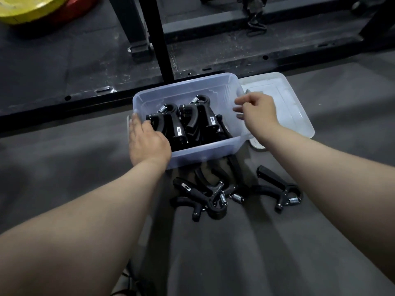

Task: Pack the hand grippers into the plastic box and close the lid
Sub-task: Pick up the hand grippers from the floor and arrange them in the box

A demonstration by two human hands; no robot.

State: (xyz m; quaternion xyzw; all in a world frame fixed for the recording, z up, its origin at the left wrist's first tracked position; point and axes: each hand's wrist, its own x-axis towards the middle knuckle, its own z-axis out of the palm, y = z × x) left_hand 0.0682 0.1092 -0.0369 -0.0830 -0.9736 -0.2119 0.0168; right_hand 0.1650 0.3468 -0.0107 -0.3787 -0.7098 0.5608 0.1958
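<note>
Under the left grip [148,144], just inside the left wall of the plastic box [188,86], lie the packed hand grippers [201,120]. Two show plainly, side by side, spring ends away from the person and handles running back toward the wrists. Dark parts of at least one more sit beside them, toward the right grip [256,110]. Left grip is spread flat with fingers straight, its tips touching the nearest packed one and the box wall, and it clasps nothing. Right grip hovers over the box's right rim with fingers loosely bent and apart, holding nothing, though it is somewhat blurred. Beyond the right grip, just beside the box, the lid [286,107] lies flat on the floor [64,178]. One box, one lid.

As I judge it, the coming move turns on what lies behind both grips, toward the person. The loose hand grippers [210,201] form a tangled heap between the two forearms: at least three, the exact number unclear. Close by the right forearm a lone hand gripper [284,191] lies apart from the heap, its long axis slanting, handles toward the box and spring toward the person. Left grip looks nearer the heap and right grip nearer the lone one, so each would have to draw back toward the body to fetch more. Packing seems about half done, and the lid is within the right grip's reach
</note>
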